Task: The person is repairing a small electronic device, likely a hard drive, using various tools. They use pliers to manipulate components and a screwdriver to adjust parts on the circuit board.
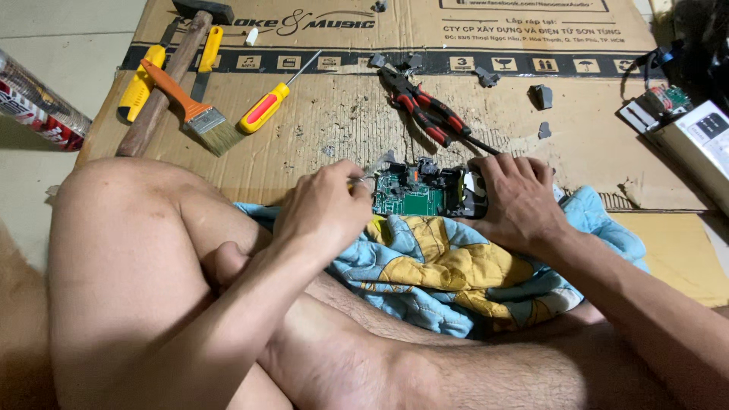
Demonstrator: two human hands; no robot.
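A green circuit board (414,196) in a black housing lies on a blue and yellow cloth (440,266) over my lap. My right hand (516,201) grips the housing's right end. My left hand (326,205) is closed around a thin metal tool whose tip touches the board's left edge; most of the tool is hidden in the fist.
Flattened cardboard (342,114) covers the floor. On it lie a hammer (171,76), a paintbrush (194,110), a red and yellow screwdriver (266,106), red-handled pliers (425,110) and grey plastic bits (541,96). A white box (699,144) sits at right, a can (38,106) at left.
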